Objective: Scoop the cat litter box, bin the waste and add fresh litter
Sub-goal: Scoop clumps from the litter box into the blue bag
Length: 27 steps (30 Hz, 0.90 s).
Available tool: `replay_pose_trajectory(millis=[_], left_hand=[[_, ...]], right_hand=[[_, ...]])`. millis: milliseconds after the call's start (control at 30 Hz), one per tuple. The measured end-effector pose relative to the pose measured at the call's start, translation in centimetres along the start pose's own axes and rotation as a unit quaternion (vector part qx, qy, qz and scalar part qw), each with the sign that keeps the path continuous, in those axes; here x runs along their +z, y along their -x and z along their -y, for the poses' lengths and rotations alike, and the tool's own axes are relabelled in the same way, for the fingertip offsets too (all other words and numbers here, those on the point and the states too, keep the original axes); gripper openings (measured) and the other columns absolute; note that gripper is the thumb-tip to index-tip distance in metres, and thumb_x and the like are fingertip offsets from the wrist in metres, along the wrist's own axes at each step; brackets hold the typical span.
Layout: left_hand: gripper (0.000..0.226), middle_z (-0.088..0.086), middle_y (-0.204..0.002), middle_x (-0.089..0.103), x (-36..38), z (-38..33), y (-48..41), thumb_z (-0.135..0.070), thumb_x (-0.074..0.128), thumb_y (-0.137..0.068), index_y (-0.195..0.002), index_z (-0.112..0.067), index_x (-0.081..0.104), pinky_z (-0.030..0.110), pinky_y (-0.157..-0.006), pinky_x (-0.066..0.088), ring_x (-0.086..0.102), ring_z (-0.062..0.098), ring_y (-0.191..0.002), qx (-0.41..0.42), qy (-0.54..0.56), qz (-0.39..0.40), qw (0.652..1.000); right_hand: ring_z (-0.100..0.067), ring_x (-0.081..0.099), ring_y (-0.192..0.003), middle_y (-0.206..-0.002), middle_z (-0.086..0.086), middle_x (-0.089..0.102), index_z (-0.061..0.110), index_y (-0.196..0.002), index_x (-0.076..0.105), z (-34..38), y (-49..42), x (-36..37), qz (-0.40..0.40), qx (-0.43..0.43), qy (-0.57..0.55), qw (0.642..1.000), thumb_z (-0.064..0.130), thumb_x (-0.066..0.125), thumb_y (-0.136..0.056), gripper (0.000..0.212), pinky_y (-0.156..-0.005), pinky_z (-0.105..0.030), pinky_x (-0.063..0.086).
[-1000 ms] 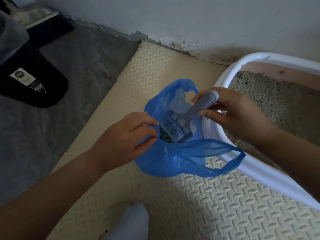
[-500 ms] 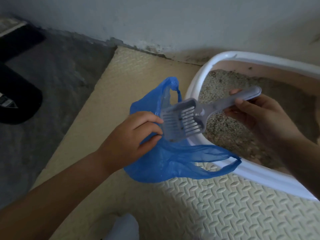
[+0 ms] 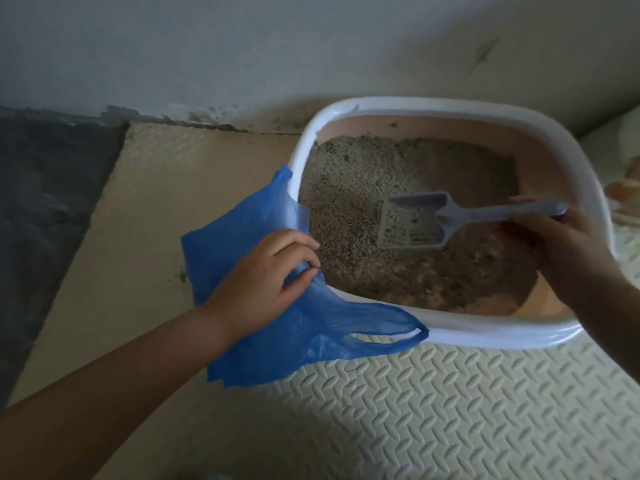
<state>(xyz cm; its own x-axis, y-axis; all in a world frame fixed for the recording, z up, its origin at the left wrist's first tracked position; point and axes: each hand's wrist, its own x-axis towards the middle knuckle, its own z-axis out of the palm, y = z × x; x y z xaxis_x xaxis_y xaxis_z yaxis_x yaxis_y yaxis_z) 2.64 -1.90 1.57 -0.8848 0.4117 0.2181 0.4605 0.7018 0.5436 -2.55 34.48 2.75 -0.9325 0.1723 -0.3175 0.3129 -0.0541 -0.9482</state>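
Blue bag point(image 3: 277, 327) is gripped by the left hand point(image 3: 263, 282) near the box point(image 3: 485, 332), ready for waste; right hand point(image 3: 568, 251) grips the scoop point(image 3: 415, 220) over litter point(image 3: 353, 209).

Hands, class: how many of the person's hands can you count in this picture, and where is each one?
2. The left hand pinches the blue bag beside the litter box. The right hand holds the scoop by its handle over the litter.
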Motion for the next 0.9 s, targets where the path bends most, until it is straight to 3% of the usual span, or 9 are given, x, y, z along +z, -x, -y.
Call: replay_pose_trajectory(millis=[100, 167, 267, 333, 400, 500, 633, 767, 900], left_hand=[[0.019, -0.006, -0.11, 0.058, 1.6, 0.2, -0.7, -0.029, 0.051, -0.092, -0.091, -0.015, 0.065, 0.015, -0.095, 0.038, 0.053, 0.005, -0.106, -0.016, 0.01, 0.013, 1.0], [0.02, -0.006, -0.108, 0.058, 2.2, 0.5, -0.9, -0.029, 0.052, -0.092, -0.091, -0.015, 0.066, 0.016, -0.093, 0.04, 0.054, 0.006, -0.104, -0.018, 0.001, 0.019, 1.0], [0.021, -0.004, -0.101, 0.06, 2.6, 0.7, -0.9, -0.025, 0.051, -0.093, -0.091, -0.012, 0.067, 0.016, -0.09, 0.04, 0.055, 0.009, -0.099, 0.002, -0.022, 0.022, 1.0], [0.021, -0.003, -0.097, 0.06, 2.5, 0.8, -0.8, -0.024, 0.05, -0.094, -0.09, -0.01, 0.067, 0.02, -0.087, 0.042, 0.055, 0.012, -0.095, 0.009, -0.031, 0.019, 0.999], [0.022, 0.0, -0.094, 0.06, 2.3, 1.0, -0.7, -0.022, 0.049, -0.094, -0.088, -0.009, 0.066, 0.021, -0.085, 0.042, 0.055, 0.014, -0.091, 0.021, -0.055, 0.009, 0.998], [0.022, 0.003, -0.094, 0.059, 1.9, 1.8, -0.5, -0.02, 0.049, -0.094, -0.087, -0.007, 0.065, 0.015, -0.09, 0.036, 0.053, 0.016, -0.091, 0.011, -0.087, -0.023, 0.996], [0.022, 0.005, -0.101, 0.058, 1.9, 2.4, -0.6, -0.021, 0.049, -0.092, -0.089, -0.006, 0.064, 0.009, -0.096, 0.03, 0.051, 0.014, -0.099, -0.038, -0.077, -0.044, 0.995], [0.022, 0.004, -0.104, 0.057, 2.5, 2.3, -1.0, -0.023, 0.048, -0.091, -0.089, -0.007, 0.064, 0.008, -0.097, 0.029, 0.048, 0.012, -0.103, -0.064, -0.047, -0.039, 0.996], [0.022, 0.004, -0.104, 0.056, 2.8, 2.3, -1.0, -0.022, 0.048, -0.092, -0.09, -0.007, 0.064, 0.009, -0.097, 0.029, 0.049, 0.013, -0.102, -0.065, -0.032, -0.036, 0.997]], right_hand=[[-0.017, 0.066, -0.084, -0.085, -0.003, 0.069, 0.024, -0.089, 0.069, -0.7, -0.2, -1.1, 0.003, -0.048, 0.134, 0.99, 0.012, 0.073, -0.078, 0.017, -0.069, -0.018, 0.055], [-0.006, 0.062, -0.07, -0.076, 0.005, 0.067, 0.027, -0.085, 0.067, -0.7, -0.4, -1.9, 0.016, -0.087, 0.275, 0.957, 0.005, 0.075, -0.077, 0.025, -0.059, -0.009, 0.049], [-0.013, 0.055, -0.065, -0.072, 0.004, 0.06, 0.021, -0.085, 0.064, 0.2, -0.2, -2.3, 0.076, -0.148, 0.516, 0.84, 0.008, 0.079, -0.072, 0.024, -0.057, -0.021, 0.042], [-0.017, 0.051, -0.062, -0.069, 0.006, 0.054, 0.023, -0.087, 0.064, 0.8, 0.0, -2.3, 0.125, -0.196, 0.602, 0.764, 0.011, 0.077, -0.074, 0.022, -0.059, -0.029, 0.037], [-0.016, 0.053, -0.065, -0.073, 0.006, 0.056, 0.023, -0.096, 0.069, 2.0, 0.0, -2.4, 0.138, -0.204, 0.633, 0.734, 0.019, 0.073, -0.078, 0.019, -0.062, -0.029, 0.038], [-0.016, 0.056, -0.069, -0.079, 0.003, 0.065, 0.025, -0.105, 0.07, 3.4, -0.2, -1.4, 0.138, -0.176, 0.651, 0.725, 0.026, 0.066, -0.08, 0.026, -0.064, -0.031, 0.043], [-0.013, 0.056, -0.06, -0.069, 0.004, 0.063, 0.024, -0.097, 0.071, 2.7, 0.0, 2.4, 0.162, -0.185, 0.651, 0.718, 0.03, 0.06, -0.087, 0.016, -0.06, -0.034, 0.049], [-0.009, 0.051, -0.053, -0.06, 0.005, 0.057, 0.021, -0.091, 0.071, 1.2, -1.0, 5.2, 0.167, -0.154, 0.643, 0.732, 0.031, 0.055, -0.092, 0.019, -0.046, -0.025, 0.032], [-0.013, 0.05, -0.055, -0.065, 0.002, 0.057, 0.018, -0.098, 0.067, -1.2, -1.4, 7.8, 0.162, -0.16, 0.618, 0.752, 0.03, 0.051, -0.093, 0.021, -0.046, -0.025, 0.032]])
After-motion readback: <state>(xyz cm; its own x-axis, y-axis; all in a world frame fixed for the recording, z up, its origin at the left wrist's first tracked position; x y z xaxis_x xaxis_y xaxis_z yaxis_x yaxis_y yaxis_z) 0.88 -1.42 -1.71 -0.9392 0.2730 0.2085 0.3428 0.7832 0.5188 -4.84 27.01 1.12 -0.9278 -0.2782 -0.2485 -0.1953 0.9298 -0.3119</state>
